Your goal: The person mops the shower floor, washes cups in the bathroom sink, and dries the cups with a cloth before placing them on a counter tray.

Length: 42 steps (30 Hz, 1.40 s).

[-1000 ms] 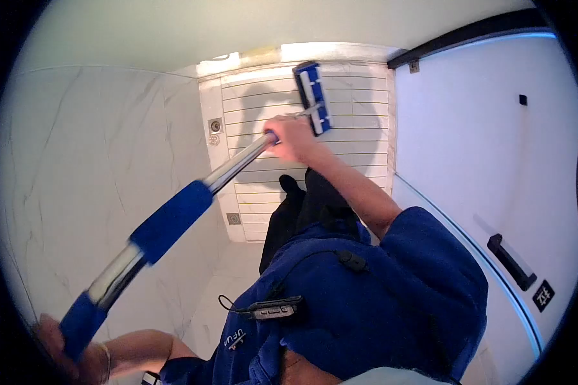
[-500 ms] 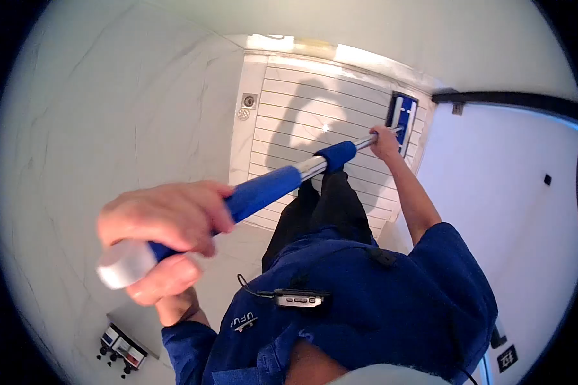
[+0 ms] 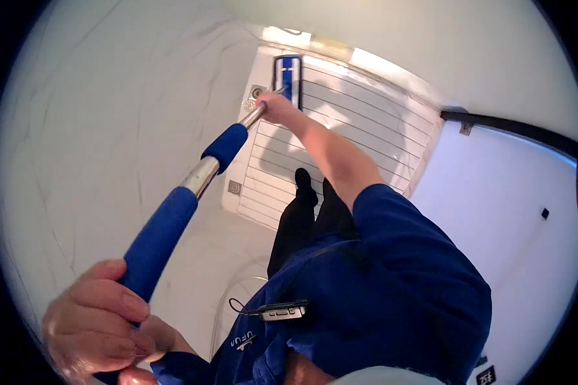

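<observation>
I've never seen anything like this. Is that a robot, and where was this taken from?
No robot here: this is a person using two bare hands. The camera is worn on the person's head and looks forward and down, so you see their blue shirt from above. Both hands hold a long pole: the left hand grips its blue sleeve close to the camera, and the right hand is farther down, near the flat mop head. Below is a pale, slatted floor, with a metal drain beside the mop head.
</observation>
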{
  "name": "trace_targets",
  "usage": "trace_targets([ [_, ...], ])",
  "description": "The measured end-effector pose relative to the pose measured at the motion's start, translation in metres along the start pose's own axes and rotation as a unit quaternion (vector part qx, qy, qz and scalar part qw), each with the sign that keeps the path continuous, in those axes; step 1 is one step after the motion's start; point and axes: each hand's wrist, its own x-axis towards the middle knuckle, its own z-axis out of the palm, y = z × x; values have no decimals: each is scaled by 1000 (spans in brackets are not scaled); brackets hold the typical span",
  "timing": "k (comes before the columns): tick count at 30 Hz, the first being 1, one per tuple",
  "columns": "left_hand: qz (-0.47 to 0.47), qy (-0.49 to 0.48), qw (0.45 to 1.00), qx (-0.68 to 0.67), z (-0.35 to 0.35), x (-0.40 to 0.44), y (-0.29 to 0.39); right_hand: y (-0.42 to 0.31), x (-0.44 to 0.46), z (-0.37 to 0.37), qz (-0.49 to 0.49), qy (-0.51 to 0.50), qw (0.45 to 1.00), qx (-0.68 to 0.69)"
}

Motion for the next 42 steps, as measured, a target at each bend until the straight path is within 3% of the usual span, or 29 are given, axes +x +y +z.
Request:
trace_targets([
  [1, -22, 34, 999, 8, 2, -5, 0, -4, 6, 5, -18, -20, 1000, 3],
  [5, 111, 133, 982, -69, -25, -37, 2, -56, -9, -23, 109, -46, 993, -29],
  [8, 180, 141, 968, -105, -55, -65, 10, -108, -35, -44, 78, -17, 994, -79],
  [10, 213, 141, 956, -142, -103, -91, -21, -154, -32, -27, 97, 10, 988, -118],
  [15, 281, 95, 935, -192, -104, -80, -7, -149, -102, -76, 138, 114, 977, -115],
  [18, 270, 53, 935, -224, -64, -32, -2, -104, -159, -131, 169, 149, 971, -77],
  [22, 238, -18, 930, -278, -26, 12, -30, -64, -211, -162, 328, 140, 926, -121],
  [23, 230, -45, 928, -289, -15, 26, -34, -37, -230, -164, 285, 175, 930, -155],
  [25, 213, -99, 921, -312, 14, 45, -37, -22, -260, -182, 329, 187, 910, -169],
  [29, 180, -49, 927, -325, 94, 69, -34, 49, -312, -193, 378, 136, 896, -187],
  [32, 187, -43, 930, -314, 96, 77, -43, 46, -300, -195, 403, 121, 884, -204],
  [35, 162, -14, 939, -302, 70, 61, -45, 36, -265, -186, 378, 73, 900, -202],
  [37, 173, -51, 947, -264, 38, 51, -47, 28, -229, -170, 321, 29, 920, -222],
  [42, 90, 122, 974, -170, -14, -5, -33, -3, -114, -129, 241, -67, 956, -156],
])
